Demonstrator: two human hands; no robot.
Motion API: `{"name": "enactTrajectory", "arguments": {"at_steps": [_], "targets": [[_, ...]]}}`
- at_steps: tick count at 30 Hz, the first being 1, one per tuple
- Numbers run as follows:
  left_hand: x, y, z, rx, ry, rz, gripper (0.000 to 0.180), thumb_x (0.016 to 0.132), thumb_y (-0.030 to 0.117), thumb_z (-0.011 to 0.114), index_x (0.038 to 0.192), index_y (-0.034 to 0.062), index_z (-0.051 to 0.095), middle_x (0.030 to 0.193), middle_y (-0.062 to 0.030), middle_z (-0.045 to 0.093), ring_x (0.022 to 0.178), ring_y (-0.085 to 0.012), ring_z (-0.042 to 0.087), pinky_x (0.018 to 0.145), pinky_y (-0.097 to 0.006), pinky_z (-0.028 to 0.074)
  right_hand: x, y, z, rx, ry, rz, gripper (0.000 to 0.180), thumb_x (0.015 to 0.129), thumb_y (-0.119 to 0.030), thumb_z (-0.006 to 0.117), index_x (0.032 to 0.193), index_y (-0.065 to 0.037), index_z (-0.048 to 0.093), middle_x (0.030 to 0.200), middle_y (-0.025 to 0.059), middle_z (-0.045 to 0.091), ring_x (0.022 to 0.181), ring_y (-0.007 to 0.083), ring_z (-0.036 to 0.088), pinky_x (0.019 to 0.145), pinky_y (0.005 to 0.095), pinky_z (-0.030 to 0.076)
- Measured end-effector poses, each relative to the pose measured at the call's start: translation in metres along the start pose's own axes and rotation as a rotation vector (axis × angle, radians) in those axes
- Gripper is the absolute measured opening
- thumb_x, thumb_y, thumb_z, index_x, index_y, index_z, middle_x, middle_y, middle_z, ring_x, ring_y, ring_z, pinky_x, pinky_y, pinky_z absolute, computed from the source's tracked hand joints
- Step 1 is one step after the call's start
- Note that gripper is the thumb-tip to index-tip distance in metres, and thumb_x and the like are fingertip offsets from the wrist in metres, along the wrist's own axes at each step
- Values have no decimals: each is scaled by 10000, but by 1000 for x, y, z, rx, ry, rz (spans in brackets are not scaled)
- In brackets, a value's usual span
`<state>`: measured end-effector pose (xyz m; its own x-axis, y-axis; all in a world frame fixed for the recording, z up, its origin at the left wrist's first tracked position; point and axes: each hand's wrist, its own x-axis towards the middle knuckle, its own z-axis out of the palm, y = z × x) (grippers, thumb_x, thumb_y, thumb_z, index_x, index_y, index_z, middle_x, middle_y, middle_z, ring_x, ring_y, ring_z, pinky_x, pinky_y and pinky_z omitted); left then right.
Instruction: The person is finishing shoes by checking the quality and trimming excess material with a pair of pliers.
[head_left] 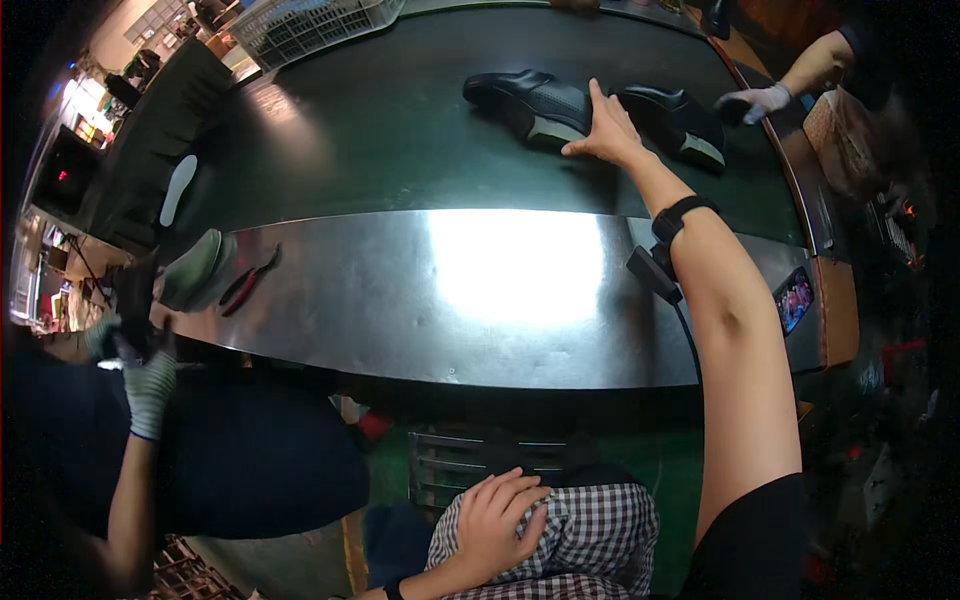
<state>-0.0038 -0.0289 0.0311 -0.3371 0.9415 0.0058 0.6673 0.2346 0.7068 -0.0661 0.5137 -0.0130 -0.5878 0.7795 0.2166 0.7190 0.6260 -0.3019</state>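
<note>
My right arm reaches forward over the dark green work surface (400, 130). My right hand (608, 130) has its fingers spread beside the heel end of a black shoe (530, 100) with a pale heel; whether it touches the shoe I cannot tell. Just right of that hand lies a second black shoe (668, 112), its pale heel facing me. Down on my lap, my left hand (500, 522) rests flat on black-and-white checked cloth (600, 520), fingers apart and holding nothing.
A metal ledge (350, 290) bears red-handled pliers (248, 284), a green shoe-shaped piece (193, 268) and a phone (794, 300). A white insole (178, 190) lies far left, near a grey crate (315, 30). Co-workers' gloved hands (150, 385) show at left and far right.
</note>
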Motion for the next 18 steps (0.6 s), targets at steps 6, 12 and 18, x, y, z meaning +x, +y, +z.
{"name": "enactTrajectory", "arguments": {"at_steps": [6,12,18], "targets": [[3,-1,-2,4,6,15,204,818,153,731,1021,135,734,1119,-47,703,1174,-277,619,964,-423,439,-33,-43,-6,166,-71,233,911,645,-383,858,1371,-14,451,1366,185,470,1208,380,561,984,468,505],[-2,0,-1,-76,40,60,212,807,109,727,1018,92,722,1132,-79,697,1137,-295,636,959,-417,461,-132,-35,-76,1148,-160,524,785,707,-341,834,1309,21,486,1226,180,541,1107,235,580,766,340,576],[37,-45,-29,-1479,-163,-568,565,1021,514,478,1346,61,570,1291,-227,619,1250,-382,566,1024,-486,492,-308,-54,-188,696,-66,-222,850,545,-179,893,1293,-47,511,1218,121,540,1064,276,588,1021,397,445]]}}
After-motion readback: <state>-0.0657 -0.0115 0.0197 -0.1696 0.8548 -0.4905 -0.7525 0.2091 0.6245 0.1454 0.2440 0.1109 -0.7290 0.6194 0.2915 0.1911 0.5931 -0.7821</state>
